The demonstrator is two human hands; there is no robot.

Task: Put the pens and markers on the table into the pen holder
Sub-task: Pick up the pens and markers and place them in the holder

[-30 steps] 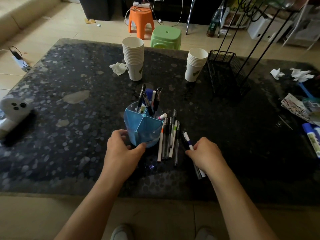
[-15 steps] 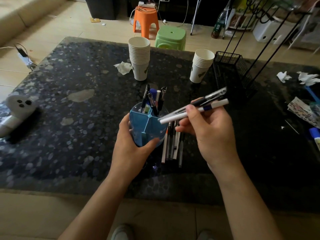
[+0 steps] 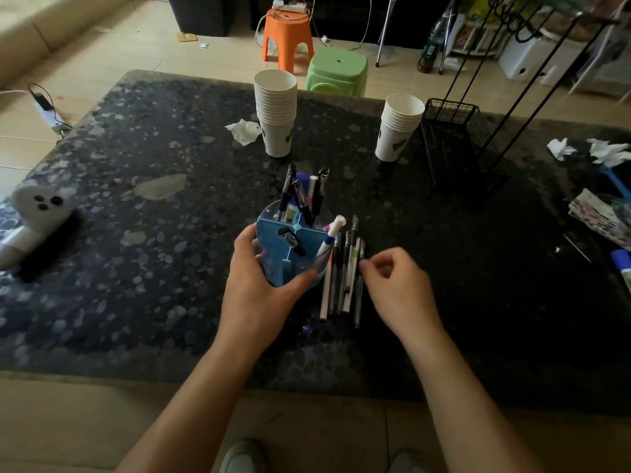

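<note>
A blue pen holder with divided compartments stands on the dark speckled table. My left hand grips its near side. Several pens stand in its far compartment; a black pen and a white marker lean in the nearer ones. Several pens lie side by side on the table just right of the holder. My right hand hovers at their right edge, fingers loosely curled, fingertips near the rightmost pen, holding nothing.
Two stacks of paper cups stand behind the holder. A black wire basket and rack sit at back right. Crumpled tissues, papers and a white device lie around.
My right hand lifted two pens from the table, and they now stand in the holder. The hand has come back down, with nothing in it, beside the pens lying on the table.
</note>
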